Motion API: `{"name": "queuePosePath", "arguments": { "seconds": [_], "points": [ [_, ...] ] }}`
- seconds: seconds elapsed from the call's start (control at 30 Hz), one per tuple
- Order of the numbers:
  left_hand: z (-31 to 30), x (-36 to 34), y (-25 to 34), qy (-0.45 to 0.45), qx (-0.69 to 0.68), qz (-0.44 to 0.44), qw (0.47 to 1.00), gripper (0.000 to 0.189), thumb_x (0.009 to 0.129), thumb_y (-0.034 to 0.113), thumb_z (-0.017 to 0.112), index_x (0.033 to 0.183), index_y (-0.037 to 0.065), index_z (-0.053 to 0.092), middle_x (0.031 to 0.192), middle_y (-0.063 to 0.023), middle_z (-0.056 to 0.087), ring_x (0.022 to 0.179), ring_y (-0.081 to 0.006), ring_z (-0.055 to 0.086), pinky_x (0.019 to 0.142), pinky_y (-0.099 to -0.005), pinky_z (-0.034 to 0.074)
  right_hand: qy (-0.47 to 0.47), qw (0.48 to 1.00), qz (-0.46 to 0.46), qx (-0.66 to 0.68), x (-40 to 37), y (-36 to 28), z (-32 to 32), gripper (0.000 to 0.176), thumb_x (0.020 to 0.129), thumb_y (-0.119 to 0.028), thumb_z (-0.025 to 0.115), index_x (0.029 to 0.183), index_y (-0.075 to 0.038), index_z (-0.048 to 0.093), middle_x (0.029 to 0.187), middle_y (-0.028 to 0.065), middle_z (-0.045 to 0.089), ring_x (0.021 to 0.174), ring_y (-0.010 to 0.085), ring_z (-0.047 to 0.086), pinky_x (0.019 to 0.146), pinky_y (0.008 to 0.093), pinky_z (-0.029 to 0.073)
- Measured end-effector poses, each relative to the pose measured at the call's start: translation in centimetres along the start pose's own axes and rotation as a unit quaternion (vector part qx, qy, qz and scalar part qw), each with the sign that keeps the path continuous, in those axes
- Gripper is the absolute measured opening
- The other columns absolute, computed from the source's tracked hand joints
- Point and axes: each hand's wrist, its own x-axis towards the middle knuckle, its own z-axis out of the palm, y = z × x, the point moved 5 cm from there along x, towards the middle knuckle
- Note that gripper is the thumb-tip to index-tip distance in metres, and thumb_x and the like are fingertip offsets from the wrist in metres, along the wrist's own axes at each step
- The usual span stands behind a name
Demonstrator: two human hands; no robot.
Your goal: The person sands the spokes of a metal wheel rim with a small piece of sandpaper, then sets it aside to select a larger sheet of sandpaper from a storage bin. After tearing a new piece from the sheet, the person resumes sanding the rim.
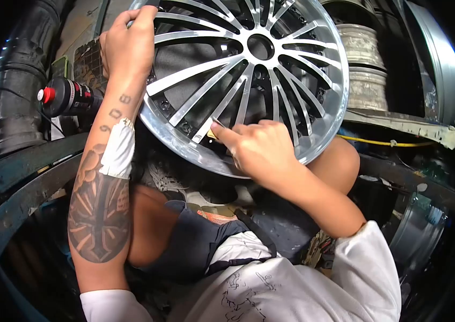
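Observation:
A polished multi-spoke alloy wheel rim (313, 53) rests tilted on my knees, its face toward me. My left hand (130, 43) grips the rim's upper left edge and holds it steady. My right hand (259, 147) pinches a small yellowish piece (213, 134) and presses it against a spoke near the rim's lower lip. What that piece is cannot be made out. A white cloth (117, 153) is wrapped around my left forearm.
A black bottle with a red cap (69, 96) lies at the left beside a large dark pipe (10, 91). Worn rims (364, 70) are stacked at the upper right on a shelf (409, 124) with a yellow cord. Another rim (417, 231) stands at the lower right.

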Motion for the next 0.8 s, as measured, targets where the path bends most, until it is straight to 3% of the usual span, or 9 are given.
{"name": "queuePosePath", "arguments": {
  "seconds": [0.1, 0.2, 0.23, 0.33, 0.4, 0.47, 0.6, 0.8],
  "points": [
    [0.0, 0.0, -0.2, -0.003, 0.010, -0.008, 1.000, 0.041, 0.089, 0.038, 0.070, 0.104, 0.001, 0.076, 0.096, -0.0023, 0.070, 0.092, -0.0126, 0.058, 0.086, -0.0258, 0.042, 0.036, 0.999, 0.011, 0.003, 0.5, -0.9, -1.5, 0.045, 0.079, -0.012, 0.068, 0.123, -0.016, 0.075, 0.064, 0.0011, 0.060, 0.055, 0.0210, 0.063, 0.054, 0.0350, 0.050],
    [0.2, 0.3, -0.7, -0.017, -0.035, -0.025, 0.999, 0.040, 0.089, 0.039, 0.070, 0.103, 0.001, 0.076, 0.094, -0.0022, 0.069, 0.091, -0.0124, 0.057, 0.085, -0.0257, 0.041, -0.010, 1.000, 0.016, -0.019, -0.5, 0.2, 0.3, 0.044, 0.079, -0.013, 0.068, 0.123, -0.016, 0.076, 0.064, 0.0008, 0.060, 0.055, 0.0207, 0.062, 0.056, 0.0343, 0.050],
    [-0.1, 0.3, -0.4, -0.010, -0.011, -0.010, 1.000, 0.040, 0.090, 0.039, 0.069, 0.103, 0.002, 0.076, 0.093, -0.0013, 0.068, 0.090, -0.0117, 0.056, 0.084, -0.0253, 0.041, -0.064, 0.996, 0.042, -0.052, -0.8, 0.2, 0.3, 0.046, 0.079, -0.013, 0.067, 0.124, -0.017, 0.075, 0.066, 0.0008, 0.062, 0.056, 0.0212, 0.063, 0.056, 0.0347, 0.050],
    [0.2, 0.1, -0.4, 0.009, 0.010, -0.008, 1.000, 0.037, 0.089, 0.037, 0.069, 0.099, 0.003, 0.077, 0.087, 0.0020, 0.065, 0.084, -0.0092, 0.052, 0.078, -0.0248, 0.039, 0.023, 0.999, 0.028, 0.013, -0.2, -0.3, -1.7, 0.048, 0.078, -0.013, 0.067, 0.126, -0.017, 0.075, 0.068, 0.0017, 0.064, 0.055, 0.0224, 0.063, 0.053, 0.0363, 0.050],
    [0.1, 0.1, -0.3, 0.020, 0.060, -0.022, 0.998, 0.035, 0.089, 0.036, 0.070, 0.097, 0.003, 0.077, 0.084, 0.0030, 0.064, 0.081, -0.0086, 0.051, 0.076, -0.0249, 0.038, 0.016, 0.999, 0.038, 0.009, -0.2, -0.1, -0.9, 0.051, 0.077, -0.011, 0.067, 0.126, -0.017, 0.075, 0.069, 0.0025, 0.064, 0.055, 0.0231, 0.064, 0.052, 0.0375, 0.050],
    [-0.3, 1.4, -1.7, 0.025, 0.106, -0.029, 0.994, 0.053, 0.077, 0.058, 0.067, 0.108, 0.017, 0.081, 0.103, -0.0172, 0.078, 0.111, -0.0406, 0.068, 0.099, -0.0503, 0.048, 0.013, 0.999, 0.044, -0.021, -1.0, 0.5, 0.8, 0.052, 0.076, -0.010, 0.068, 0.127, -0.018, 0.075, 0.069, 0.0028, 0.063, 0.055, 0.0236, 0.063, 0.053, 0.0379, 0.050],
    [-0.2, 0.5, -1.2, 0.008, 0.109, -0.059, 0.992, 0.054, 0.080, 0.058, 0.066, 0.115, 0.019, 0.079, 0.129, -0.0216, 0.064, 0.123, -0.0396, 0.061, 0.105, -0.0483, 0.045, 0.034, 0.999, 0.023, 0.000, -0.3, 0.4, 0.9, 0.054, 0.075, -0.010, 0.068, 0.128, -0.019, 0.074, 0.068, 0.0029, 0.062, 0.054, 0.0240, 0.063, 0.053, 0.0380, 0.050],
    [-0.2, 0.9, -1.8, 0.010, 0.115, -0.052, 0.992, 0.050, 0.082, 0.056, 0.067, 0.112, 0.018, 0.079, 0.126, -0.0217, 0.065, 0.122, -0.0387, 0.061, 0.105, -0.0474, 0.045, -0.011, 0.999, 0.025, -0.018, -0.9, 0.4, 1.1, 0.042, 0.086, -0.013, 0.064, 0.126, -0.014, 0.074, 0.071, 0.0042, 0.068, 0.060, 0.0209, 0.069, 0.056, 0.0366, 0.053]
  ]
}}
